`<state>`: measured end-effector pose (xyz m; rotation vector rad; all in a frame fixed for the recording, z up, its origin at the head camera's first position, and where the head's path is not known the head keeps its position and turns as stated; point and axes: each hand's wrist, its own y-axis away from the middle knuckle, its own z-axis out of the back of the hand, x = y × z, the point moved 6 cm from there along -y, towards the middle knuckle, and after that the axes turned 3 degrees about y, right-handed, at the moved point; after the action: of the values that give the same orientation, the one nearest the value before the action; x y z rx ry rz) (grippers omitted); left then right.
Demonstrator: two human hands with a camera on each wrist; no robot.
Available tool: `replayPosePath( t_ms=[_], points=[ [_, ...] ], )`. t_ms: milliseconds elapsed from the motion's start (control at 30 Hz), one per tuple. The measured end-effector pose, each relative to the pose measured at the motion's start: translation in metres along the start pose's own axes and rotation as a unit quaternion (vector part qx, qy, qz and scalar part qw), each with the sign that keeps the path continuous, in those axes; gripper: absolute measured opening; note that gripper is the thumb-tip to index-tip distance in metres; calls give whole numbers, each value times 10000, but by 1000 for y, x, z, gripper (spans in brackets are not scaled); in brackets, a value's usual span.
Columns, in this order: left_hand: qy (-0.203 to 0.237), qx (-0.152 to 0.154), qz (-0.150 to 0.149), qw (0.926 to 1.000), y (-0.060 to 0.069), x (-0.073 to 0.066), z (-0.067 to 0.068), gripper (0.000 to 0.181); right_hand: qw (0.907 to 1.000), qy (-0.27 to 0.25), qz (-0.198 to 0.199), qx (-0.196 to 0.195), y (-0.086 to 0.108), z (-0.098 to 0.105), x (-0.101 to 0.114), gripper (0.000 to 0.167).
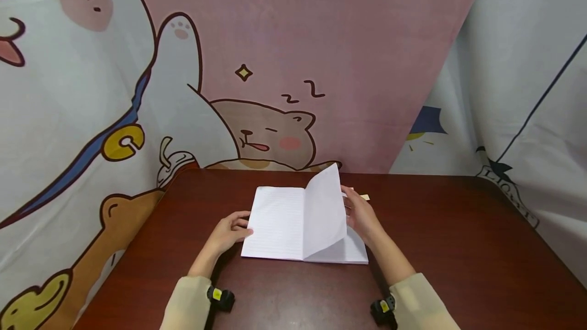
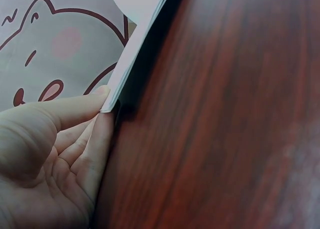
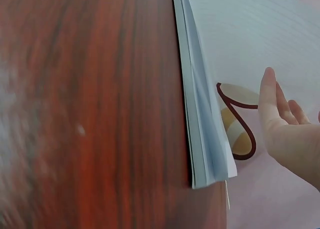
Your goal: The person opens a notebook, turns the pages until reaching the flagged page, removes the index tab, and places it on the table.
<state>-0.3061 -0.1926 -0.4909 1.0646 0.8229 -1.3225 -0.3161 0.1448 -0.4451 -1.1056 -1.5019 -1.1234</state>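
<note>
An open notebook [image 1: 276, 224] with lined white pages lies on the dark wooden table. One page [image 1: 324, 213] stands lifted from its right half, curving up from the spine. At the notebook's left edge, my left hand [image 1: 223, 236] pinches the corner; the left wrist view shows the thumb [image 2: 82, 109] on top and fingers underneath. My right hand [image 1: 362, 214] is at the right side of the lifted page, its fingertips partly hidden behind it. In the right wrist view the right hand's fingers [image 3: 270, 96] look extended against the page, not curled round it.
A small pale yellow piece [image 1: 365, 197] shows just beyond my right hand. The brown table [image 1: 435, 228] reaches back to a cartoon-printed cloth [image 1: 367, 65] that hangs behind it and along both sides. Black wrist cameras [image 1: 221, 299] sit at both sleeves.
</note>
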Motion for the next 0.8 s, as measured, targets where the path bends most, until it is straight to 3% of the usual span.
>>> replayPosePath(
  t_ms=[200,433,800],
  points=[
    [-22,-17,-15,10000,0,0,0,49,9998,-184,-83,75,-2,-10,-5,47],
    [-18,-1,24,10000,0,0,0,50,9994,273,-122,194,-3,-18,-8,52],
    [-25,-15,11,10000,-1,1,0,50,9968,531,-61,602,-4,-34,-14,54]
  ],
)
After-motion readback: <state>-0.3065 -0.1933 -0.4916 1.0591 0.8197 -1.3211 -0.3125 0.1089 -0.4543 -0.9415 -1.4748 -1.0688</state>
